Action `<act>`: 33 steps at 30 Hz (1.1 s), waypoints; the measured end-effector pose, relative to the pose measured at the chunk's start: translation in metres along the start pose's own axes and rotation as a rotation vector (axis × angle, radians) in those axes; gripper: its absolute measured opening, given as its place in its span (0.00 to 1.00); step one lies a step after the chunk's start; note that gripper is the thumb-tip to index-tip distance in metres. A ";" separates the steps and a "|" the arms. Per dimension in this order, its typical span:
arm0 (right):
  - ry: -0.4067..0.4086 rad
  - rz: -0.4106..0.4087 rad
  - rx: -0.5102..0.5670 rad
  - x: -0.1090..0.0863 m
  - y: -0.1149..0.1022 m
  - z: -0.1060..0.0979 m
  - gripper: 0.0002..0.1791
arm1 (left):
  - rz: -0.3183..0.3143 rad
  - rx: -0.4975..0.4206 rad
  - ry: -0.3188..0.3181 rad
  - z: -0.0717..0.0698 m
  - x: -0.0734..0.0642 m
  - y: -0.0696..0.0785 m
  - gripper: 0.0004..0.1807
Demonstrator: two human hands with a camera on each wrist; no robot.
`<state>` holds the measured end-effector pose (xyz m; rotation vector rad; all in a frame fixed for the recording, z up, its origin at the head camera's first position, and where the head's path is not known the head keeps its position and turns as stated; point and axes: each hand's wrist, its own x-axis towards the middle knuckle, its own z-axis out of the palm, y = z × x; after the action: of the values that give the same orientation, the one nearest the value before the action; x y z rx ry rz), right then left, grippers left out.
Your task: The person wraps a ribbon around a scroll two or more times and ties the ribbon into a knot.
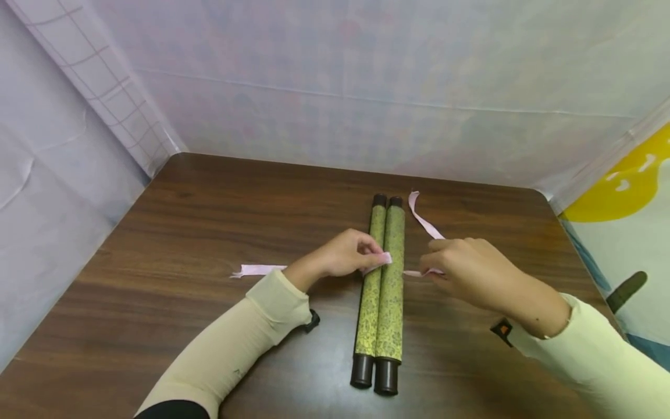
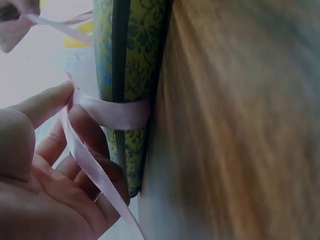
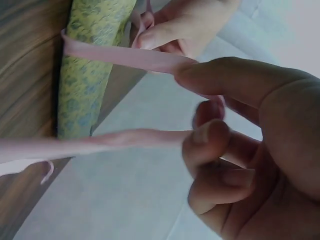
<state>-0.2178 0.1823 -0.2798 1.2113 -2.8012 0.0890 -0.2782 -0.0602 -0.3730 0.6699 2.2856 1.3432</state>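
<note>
From where I stand, a pair of green-and-gold patterned rolls (image 1: 390, 314) lies side by side on the table (image 1: 173, 233), a little right of its middle. Their long axis runs away from the person, near ends leaning slightly left, with dark caps (image 1: 386, 377) at the tips. A pink ribbon (image 1: 426, 224) goes around them, across that axis.

The left hand (image 1: 345, 254) is the nearer one: its fingertips are over the left-hand roll, with the rolls just to the right of its grip. That grip is narrow, thumb and finger pinching the ribbon; whether it touches the roll itself I can't tell. The right hand (image 1: 473, 270) sits apart from the rolls, on their right, its fingers curled around the ribbon, one stretch leading back to the rolls and a loose tail trailing toward the table's far side. Another end lies flat beside the left wrist.

The table is dark brown wood grain, rounded at the far corners. Beyond it hangs a pale sheet (image 1: 340, 81); a gridded white strip (image 1: 99, 70) rises at the left, and a big yellow shape (image 1: 623, 180) shows on the right.
</note>
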 end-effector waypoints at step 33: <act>0.060 -0.024 0.148 0.072 0.017 0.043 0.08 | -0.047 -0.178 -0.090 0.005 -0.005 -0.008 0.11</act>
<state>-0.2819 0.1378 -0.3158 1.2497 -2.7697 0.3311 -0.2729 -0.0630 -0.3815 0.6011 2.0692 1.4439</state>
